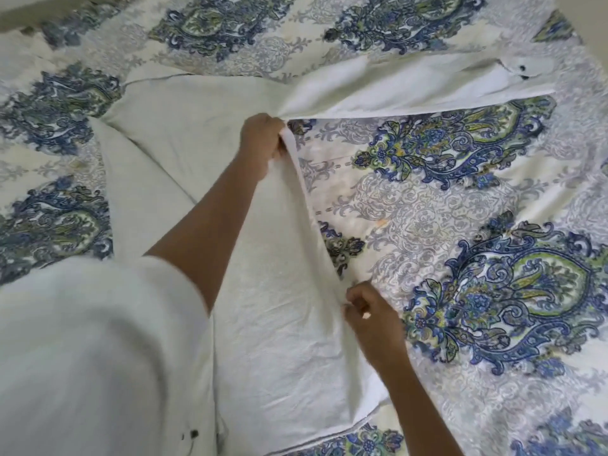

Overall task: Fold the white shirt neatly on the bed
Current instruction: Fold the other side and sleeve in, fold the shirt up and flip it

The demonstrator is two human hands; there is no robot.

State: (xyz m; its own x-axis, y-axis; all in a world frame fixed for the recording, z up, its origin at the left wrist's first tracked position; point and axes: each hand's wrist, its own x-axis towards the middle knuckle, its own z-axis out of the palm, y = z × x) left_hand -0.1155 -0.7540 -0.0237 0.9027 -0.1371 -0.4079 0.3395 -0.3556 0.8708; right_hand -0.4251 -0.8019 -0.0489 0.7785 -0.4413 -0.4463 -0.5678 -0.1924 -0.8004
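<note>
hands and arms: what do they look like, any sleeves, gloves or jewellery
Both the left hand and right hand are bare: no gloves, rings or watch visible. Both forearms are uncovered. The left arm comes out of a loose white garment; no sleeve shows on the right arm.

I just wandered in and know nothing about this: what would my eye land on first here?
The bold blue-and-green paisley bedspread fills the view. Across it lies a plain white fabric shirt, one long sleeve stretched toward the upper right. On the shirt's right edge, the left hand grips the fabric at the sleeve's base and the right hand pinches it nearer the hem.
</note>
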